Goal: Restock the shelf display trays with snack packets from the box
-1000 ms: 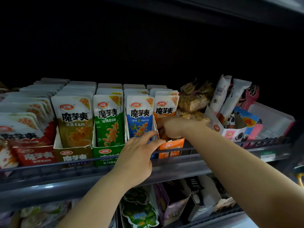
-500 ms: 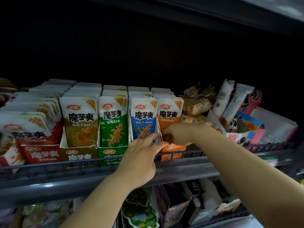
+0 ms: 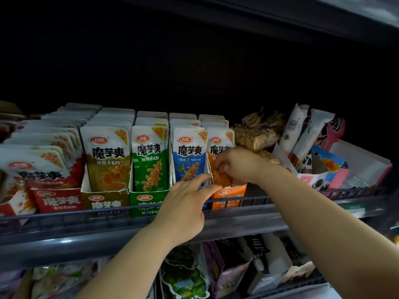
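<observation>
While the right hand (image 3: 237, 166) reaches in from the right, I see its fingers curled and pinching the lower half of the front orange packet (image 3: 220, 145). That packet stands upright at the head of its row in the orange tray (image 3: 228, 197). The left hand (image 3: 183, 206) sits just below and to the left, fingers stretched and holding nothing. Its fingertips (image 3: 206, 176) lie against the cardboard wall between that tray and the blue packet (image 3: 190, 152) beside it. The two hands are close, but I cannot tell whether they touch.

Further left I read a green packet (image 3: 150, 157) in a green tray (image 3: 144, 201), then an olive packet (image 3: 108, 157) in an olive tray (image 3: 105, 202). Beyond those, red packets (image 3: 41, 175) lean over a red tray (image 3: 58, 200). Every row runs back in white-topped files into the dark. All the trays stand behind the grey shelf rail (image 3: 64, 221).

Right of the orange row lie clear bags of brown cakes (image 3: 254, 137), and white stick wrappers (image 3: 293, 126) are propped in a small carton (image 3: 311, 178). On the shelf below, a green pouch (image 3: 183, 281) and a purple carton (image 3: 222, 275) show dimly.
</observation>
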### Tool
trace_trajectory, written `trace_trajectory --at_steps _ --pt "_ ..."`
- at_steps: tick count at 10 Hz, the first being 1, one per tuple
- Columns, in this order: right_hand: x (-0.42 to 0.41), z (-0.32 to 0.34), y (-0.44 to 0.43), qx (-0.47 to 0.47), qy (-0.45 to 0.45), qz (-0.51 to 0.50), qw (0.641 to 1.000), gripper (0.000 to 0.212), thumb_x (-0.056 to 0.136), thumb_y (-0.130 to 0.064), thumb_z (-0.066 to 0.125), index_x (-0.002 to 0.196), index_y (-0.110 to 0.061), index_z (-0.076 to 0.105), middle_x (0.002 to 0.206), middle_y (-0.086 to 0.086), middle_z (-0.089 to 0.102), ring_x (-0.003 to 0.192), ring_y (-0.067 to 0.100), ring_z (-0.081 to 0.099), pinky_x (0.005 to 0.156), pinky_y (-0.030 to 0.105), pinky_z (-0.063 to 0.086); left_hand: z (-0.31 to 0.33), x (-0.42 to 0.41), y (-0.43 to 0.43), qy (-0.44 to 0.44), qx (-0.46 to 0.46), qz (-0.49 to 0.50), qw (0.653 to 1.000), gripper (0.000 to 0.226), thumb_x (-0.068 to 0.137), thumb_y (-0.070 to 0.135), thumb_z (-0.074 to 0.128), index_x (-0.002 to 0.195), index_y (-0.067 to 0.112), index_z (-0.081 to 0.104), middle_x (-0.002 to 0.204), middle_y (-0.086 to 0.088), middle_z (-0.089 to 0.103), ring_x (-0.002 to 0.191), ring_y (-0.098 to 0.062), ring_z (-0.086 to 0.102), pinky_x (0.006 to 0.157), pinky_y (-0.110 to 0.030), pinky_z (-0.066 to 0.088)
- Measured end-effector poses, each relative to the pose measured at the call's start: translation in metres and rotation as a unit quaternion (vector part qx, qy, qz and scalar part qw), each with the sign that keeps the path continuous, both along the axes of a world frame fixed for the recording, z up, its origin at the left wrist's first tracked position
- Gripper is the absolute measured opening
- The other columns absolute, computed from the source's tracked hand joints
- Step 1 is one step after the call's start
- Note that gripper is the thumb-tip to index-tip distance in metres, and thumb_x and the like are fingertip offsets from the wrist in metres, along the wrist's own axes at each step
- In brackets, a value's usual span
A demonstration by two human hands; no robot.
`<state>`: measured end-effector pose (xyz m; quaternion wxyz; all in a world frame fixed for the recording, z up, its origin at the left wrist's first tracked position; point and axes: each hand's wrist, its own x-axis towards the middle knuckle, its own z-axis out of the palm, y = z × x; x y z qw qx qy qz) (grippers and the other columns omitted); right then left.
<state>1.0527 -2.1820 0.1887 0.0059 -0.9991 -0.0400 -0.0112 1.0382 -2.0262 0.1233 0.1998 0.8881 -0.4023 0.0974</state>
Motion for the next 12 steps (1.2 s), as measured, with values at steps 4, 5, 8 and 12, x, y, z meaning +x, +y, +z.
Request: trace_trajectory --at_steps 4,5,8,12 --pt "0.02 -0.007 -0.002 0.055 -0.191 -0.022 0.98 0.065 0.094 -0.021 0.047 0.147 -0.014 0.01 0.156 0.004 0.005 0.144 0.018 0.003 0.113 0.024 0.003 0.001 -0.002 0.0 -0.006 0.001 0.004 1.0 0.066 0.089 0.008 0.041 0.141 0.039 0.017 0.15 0.018 0.004 0.13 -0.01 0.021 0.104 -0.02 0.008" --pt "0.027 -0.01 0.001 0.058 -0.161 -0.034 0.985 0.064 0.095 -0.028 0.045 0.147 -0.014 0.009 0.156 0.004 0.007 0.144 0.017 0.005 0.113 0.025 0.003 0.001 -0.002 0.001 -0.013 0.002 0.004 1.0 0.066 0.088 0.008 0.041 0.142 0.039 0.017 0.15 0.018 0.004 0.131 -0.011 0.02 0.105 -0.02 0.009" --pt "0.02 -0.012 -0.003 0.116 -0.239 -0.032 0.963 0.061 0.093 -0.021 0.049 0.145 -0.012 0.019 0.155 0.006 0.014 0.142 0.02 0.012 0.113 0.025 0.01 -0.002 0.001 0.002 -0.024 0.021 0.0 0.999 0.072 0.089 0.016 0.043 0.145 0.033 0.002 0.151 0.015 0.005 0.135 -0.008 0.016 0.109 -0.02 0.006" --pt "-0.095 0.01 0.03 0.343 -0.323 -0.081 0.878 0.026 0.093 -0.013 0.048 0.118 -0.013 0.055 0.103 -0.003 0.061 0.084 0.002 0.053 0.071 0.012 0.041 0.007 -0.053 0.058 -0.167 -0.182 0.021 0.969 0.049 0.057 0.009 0.059 0.104 0.021 0.065 0.099 0.006 0.067 0.104 -0.007 0.044 0.087 -0.032 0.042"
